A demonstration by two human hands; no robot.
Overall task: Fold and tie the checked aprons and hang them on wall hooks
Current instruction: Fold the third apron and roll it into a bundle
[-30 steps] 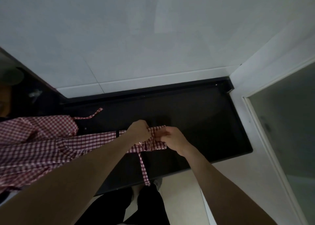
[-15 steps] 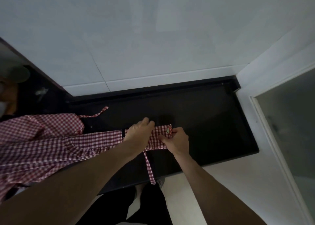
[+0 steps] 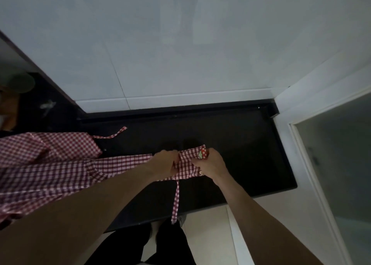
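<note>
Head view showed the checked apron (image 3: pixel 60 170) spread over the black counter (image 3: pixel 241 144), its folded end (bearing a small spotted patch) bunched between both hands. The left hand (image 3: pixel 163 162) curled its fingers round the cloth; the right hand (image 3: pixel 210 164) pinched the folded end just beside it. A checked strap (image 3: pixel 176 200) hung down over the counter's front edge.

The hands have drawn together at frame centre: the left hand (image 3: pixel 163 162) now grips the apron (image 3: pixel 186 164) beside the right hand (image 3: pixel 210 163), and a mushroom patch (image 3: pixel 202 153) has turned up.
</note>
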